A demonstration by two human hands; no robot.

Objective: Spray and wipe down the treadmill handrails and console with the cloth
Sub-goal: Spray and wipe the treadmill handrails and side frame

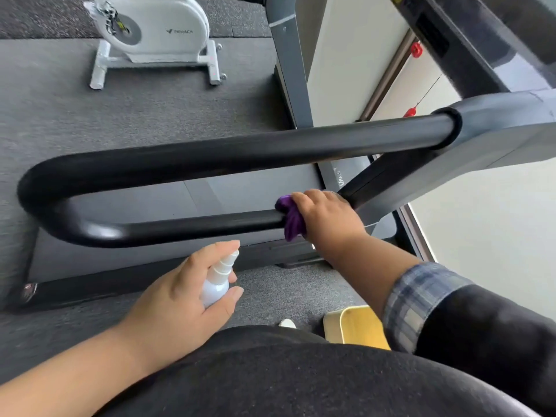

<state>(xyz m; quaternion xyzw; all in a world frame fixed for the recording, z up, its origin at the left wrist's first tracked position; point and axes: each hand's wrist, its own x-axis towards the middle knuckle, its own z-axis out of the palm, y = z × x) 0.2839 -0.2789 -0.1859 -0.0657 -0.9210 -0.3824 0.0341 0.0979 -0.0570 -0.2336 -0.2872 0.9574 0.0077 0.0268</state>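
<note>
Right hand on cloth at lower handrail bar; left hand holds spray bottle below it.

I see the console [469,40] only in part, cut off at the top right edge and blurred; the spray bottle's [217,282] lower body is hidden inside my left hand [180,299], whose fingers curl round it, forefinger on the nozzle. My right hand [326,218] clamps the purple cloth [290,218] round the lower bar of the black handrail [180,227], most of the cloth covered by the fingers. The bottle sits below and left of that hand, clear of the rail. A white exercise bike [156,31] stands beyond on the grey floor [90,115].
</note>
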